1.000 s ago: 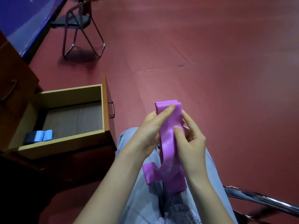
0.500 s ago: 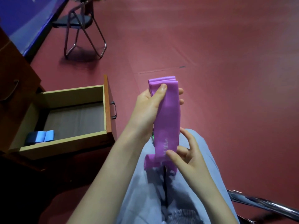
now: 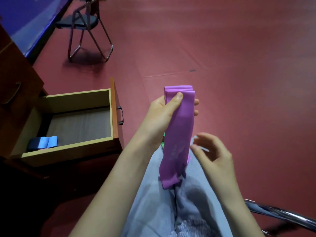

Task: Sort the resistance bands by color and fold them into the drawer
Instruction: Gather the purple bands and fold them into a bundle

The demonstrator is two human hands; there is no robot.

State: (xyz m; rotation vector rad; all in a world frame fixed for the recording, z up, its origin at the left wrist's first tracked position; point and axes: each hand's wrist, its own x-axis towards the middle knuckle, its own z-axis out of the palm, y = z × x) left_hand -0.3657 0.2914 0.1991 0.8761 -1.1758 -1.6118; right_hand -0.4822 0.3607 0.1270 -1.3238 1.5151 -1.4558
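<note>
Pinching the purple band (image 3: 177, 134) at its folded top with the left hand (image 3: 162, 115), thumb across the front, fingertips showing past the far edge. Gripped high, probably to let the layers hang straight and line up before the next fold. Lower end down on the lap (image 3: 150, 206), touching the pale trousers.

Hovering just beside the band's lower half with the right hand (image 3: 213, 151): fingers loose and spread, grasping nothing, slightly blurred, seemingly poised to catch the hanging end and bring it up. Cannot tell whether a fingertip brushes the band's edge.

Pale lettering printed on the lower front of the band, too blurred to read; no brand made out. Sliver of green (image 3: 163, 139) peeking out behind the left wrist, too little shown to name.

Further left, the open drawer (image 3: 68, 150), pulled out of a brown cabinet (image 3: 20, 86). Inside, a blue band (image 3: 46, 142), folded, tucked into the corner at the cabinet end against the near side wall, likely to keep colours apart. Beyond, a folding chair (image 3: 89, 24) on the red floor (image 3: 222, 57).
</note>
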